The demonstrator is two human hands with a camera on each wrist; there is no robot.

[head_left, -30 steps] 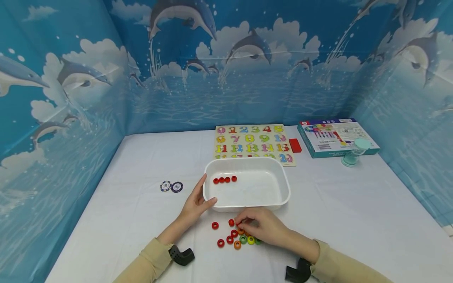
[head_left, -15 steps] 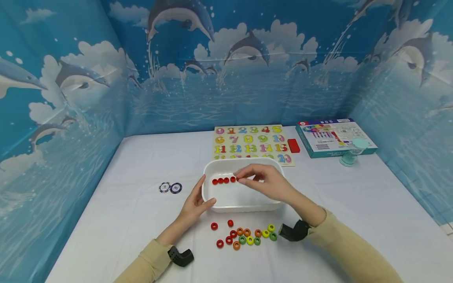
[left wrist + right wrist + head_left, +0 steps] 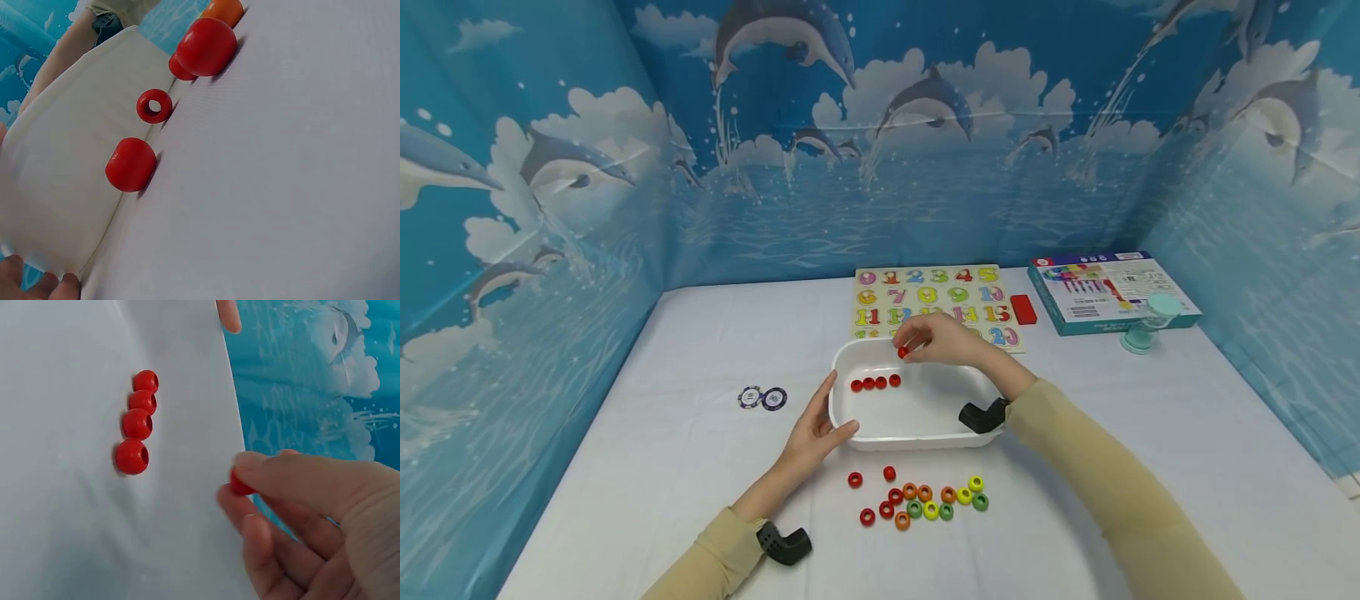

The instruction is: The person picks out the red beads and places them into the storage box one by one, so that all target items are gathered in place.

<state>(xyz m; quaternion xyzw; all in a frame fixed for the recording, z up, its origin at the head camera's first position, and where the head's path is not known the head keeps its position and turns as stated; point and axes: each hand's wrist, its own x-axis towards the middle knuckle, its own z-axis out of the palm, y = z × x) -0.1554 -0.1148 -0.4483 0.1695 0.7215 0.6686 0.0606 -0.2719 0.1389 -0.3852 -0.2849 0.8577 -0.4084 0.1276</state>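
My right hand (image 3: 942,340) pinches a red bead (image 3: 240,482) between thumb and fingertips, over the far rim of a white plastic tray (image 3: 940,417). Inside the tray, several red beads (image 3: 137,424) form a short row toward the left, their holes showing in the right wrist view. At the tray's left end my left hand (image 3: 811,433) grips the wall, thumb at the near corner and fingers along the side. On the tablecloth in front lie loose beads: red ones (image 3: 867,517), orange ones (image 3: 902,521), yellow ones (image 3: 931,510) and green ones (image 3: 981,502).
Behind the tray lies a wooden number board (image 3: 927,293), partly covered by tray and hand. A red block (image 3: 1023,309) is beside it. Farther right are a flat toy box (image 3: 1112,292) and a mint-green sand timer (image 3: 1141,333). Two poker chips (image 3: 762,398) lie left of the tray.
My right hand has gone from the loose beads to the end of the row in the tray, then up to the far rim, carrying a red bead. The left hand stays on the tray.
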